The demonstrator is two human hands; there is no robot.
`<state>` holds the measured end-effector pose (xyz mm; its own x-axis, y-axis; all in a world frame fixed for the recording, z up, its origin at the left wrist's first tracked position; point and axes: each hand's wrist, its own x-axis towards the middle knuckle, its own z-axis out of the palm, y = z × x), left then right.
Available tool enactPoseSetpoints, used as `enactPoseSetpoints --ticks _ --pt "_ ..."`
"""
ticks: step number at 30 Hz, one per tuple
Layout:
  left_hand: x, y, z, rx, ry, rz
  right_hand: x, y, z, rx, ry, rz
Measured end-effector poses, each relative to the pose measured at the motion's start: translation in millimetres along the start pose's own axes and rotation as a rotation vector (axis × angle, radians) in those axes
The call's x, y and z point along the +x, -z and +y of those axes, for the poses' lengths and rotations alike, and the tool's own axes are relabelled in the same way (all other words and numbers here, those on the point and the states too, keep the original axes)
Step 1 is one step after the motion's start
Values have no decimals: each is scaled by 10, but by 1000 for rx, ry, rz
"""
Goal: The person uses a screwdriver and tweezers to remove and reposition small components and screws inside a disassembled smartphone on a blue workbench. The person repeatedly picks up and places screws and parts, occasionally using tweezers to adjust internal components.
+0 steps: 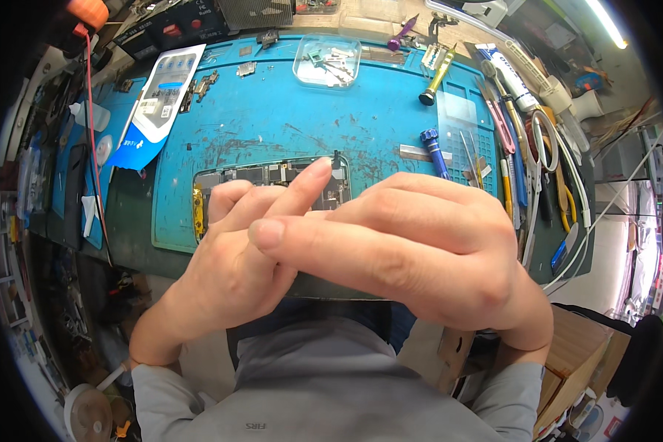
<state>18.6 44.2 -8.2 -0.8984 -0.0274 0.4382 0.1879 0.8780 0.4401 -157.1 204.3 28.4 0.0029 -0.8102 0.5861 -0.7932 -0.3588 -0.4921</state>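
Note:
A phone (272, 174) lies opened on the blue work mat (287, 121), its circuit boards and a yellow strip exposed. Both my hands are raised over its near part and hide much of it. My left hand (236, 258) has one finger stretched out toward the phone's far right corner, while its other fingers bend. My right hand (420, 247) reaches across from the right, a long finger extended leftward over the left hand. Its remaining fingers are partly bent, their tips hidden behind. I see nothing held in either hand; the space between the palms is hidden.
At the back stands a clear tray (326, 62) of small parts. A blue screwdriver (435, 152), a yellow-green screwdriver (437, 76) and scissors (544, 140) lie to the right. A white-and-blue packet (158, 110) lies at left, near a red cable (92, 132).

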Motion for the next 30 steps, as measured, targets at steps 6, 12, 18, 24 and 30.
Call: enactPoseSetpoints --ticks 6,12,18,24,30 --pt "52 72 -36 0 7 -98 -7 -160 55 38 71 80" --pt "52 78 -29 11 22 -97 18 -23 -29 26 3 -28" --pt "35 30 -110 90 -86 -67 -9 -154 59 -15 17 127" --pt "20 83 -113 14 -13 -164 -16 -11 7 -23 -16 3" --pt "47 115 -101 109 -33 -227 -2 -5 27 4 12 45"
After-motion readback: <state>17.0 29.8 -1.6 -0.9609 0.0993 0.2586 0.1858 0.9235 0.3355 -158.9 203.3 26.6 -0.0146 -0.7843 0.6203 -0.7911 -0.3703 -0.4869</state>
